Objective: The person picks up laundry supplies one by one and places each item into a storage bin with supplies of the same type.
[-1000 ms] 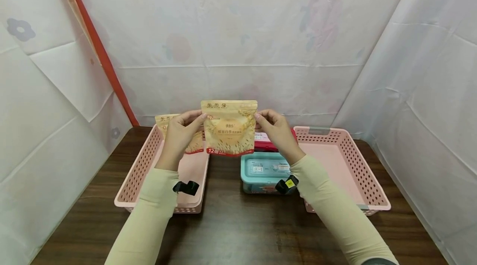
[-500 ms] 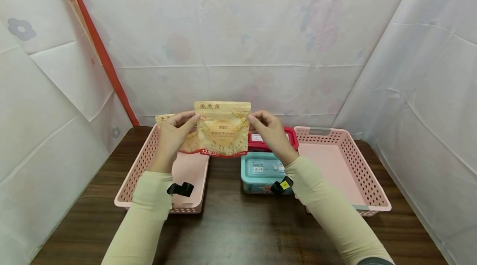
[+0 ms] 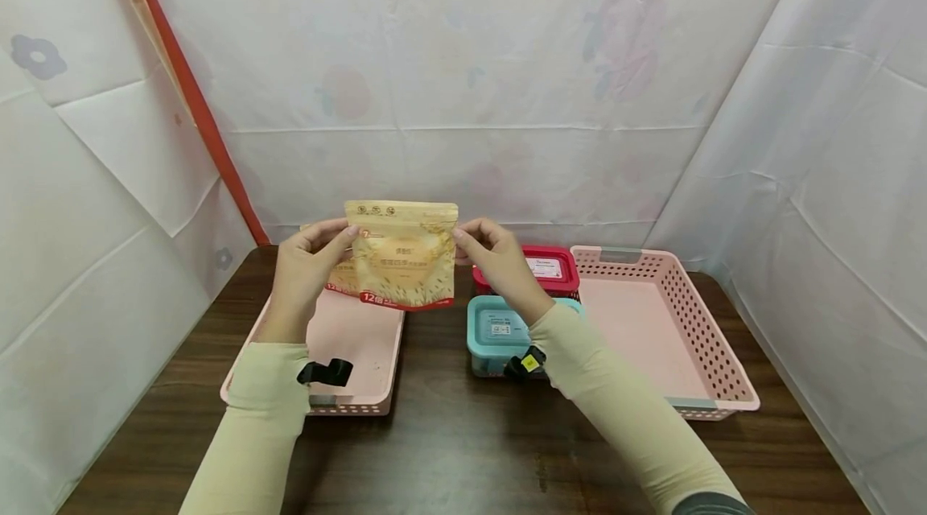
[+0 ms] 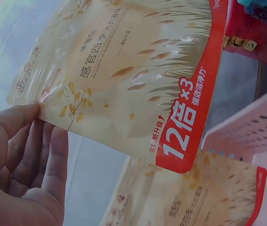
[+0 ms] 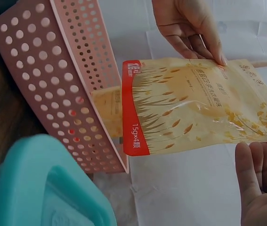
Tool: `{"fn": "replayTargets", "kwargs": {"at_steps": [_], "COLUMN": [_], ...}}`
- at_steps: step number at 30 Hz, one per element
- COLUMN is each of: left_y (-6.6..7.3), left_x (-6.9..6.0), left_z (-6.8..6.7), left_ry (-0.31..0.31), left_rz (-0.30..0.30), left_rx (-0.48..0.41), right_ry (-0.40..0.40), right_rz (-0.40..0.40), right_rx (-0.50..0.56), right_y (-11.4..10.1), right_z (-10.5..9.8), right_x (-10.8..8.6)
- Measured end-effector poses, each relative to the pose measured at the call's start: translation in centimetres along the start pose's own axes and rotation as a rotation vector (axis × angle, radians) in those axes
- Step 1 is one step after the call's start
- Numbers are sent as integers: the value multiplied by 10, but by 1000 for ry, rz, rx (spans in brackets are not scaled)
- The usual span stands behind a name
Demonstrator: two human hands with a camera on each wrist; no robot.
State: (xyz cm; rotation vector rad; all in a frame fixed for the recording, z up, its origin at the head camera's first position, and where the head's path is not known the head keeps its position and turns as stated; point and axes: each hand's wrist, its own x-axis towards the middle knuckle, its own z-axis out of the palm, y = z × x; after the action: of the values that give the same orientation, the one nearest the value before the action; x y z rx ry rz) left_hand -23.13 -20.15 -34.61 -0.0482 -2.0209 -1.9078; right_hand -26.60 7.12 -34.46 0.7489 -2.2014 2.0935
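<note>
- The left hand (image 3: 304,269) pinches the left edge of one pouch (image 3: 407,261).
- The right hand (image 3: 503,264) pinches its right edge.
- A second pouch (image 4: 185,197) is inside the left basket (image 3: 358,346).

Red-edged yellow pouch (image 3: 404,257) held upright

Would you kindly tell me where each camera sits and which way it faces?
Head: worn on the person's head, facing forward and down at the held pouch and left pink basket; left hand, right hand and sleeves show.
Left wrist: worn there, facing the held pouch's printed front; only the left hand shows.
Right wrist: worn there, facing the held pouch and left pink basket; both hands show.
Both wrist views share: held pouch, second pouch.
</note>
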Motion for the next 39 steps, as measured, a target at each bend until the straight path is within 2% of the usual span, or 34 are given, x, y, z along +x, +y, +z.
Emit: {"fn": "replayTargets", "kwargs": {"at_steps": [6, 15, 20, 27, 31, 35, 39], "left_y": [-4, -4, -7, -12, -15, -20, -26], "left_x": [-2, -7, -9, -9, -9, -10, -13], "left_z": [-16, -36, -49, -61, -69, -80, -89], "left_ry": [29, 101, 101, 141, 125, 80, 63], "left_rz": [0, -60, -65, -65, -56, -39, -48], "left_rx": [-32, -18, -65, -92, -123, -150, -169], "right_ry": [-34, -63, -89, -114, -121, -132, -142], "right_rz": [-19, 5, 33, 31, 26, 18, 29], "right_rx": [16, 52, 68, 87, 80, 64, 65], "right_y": [2, 5, 5, 10, 14, 16, 20], "right_z": [14, 37, 50, 63, 70, 78, 86], "right_x": [2, 7, 9, 12, 15, 16, 15]}}
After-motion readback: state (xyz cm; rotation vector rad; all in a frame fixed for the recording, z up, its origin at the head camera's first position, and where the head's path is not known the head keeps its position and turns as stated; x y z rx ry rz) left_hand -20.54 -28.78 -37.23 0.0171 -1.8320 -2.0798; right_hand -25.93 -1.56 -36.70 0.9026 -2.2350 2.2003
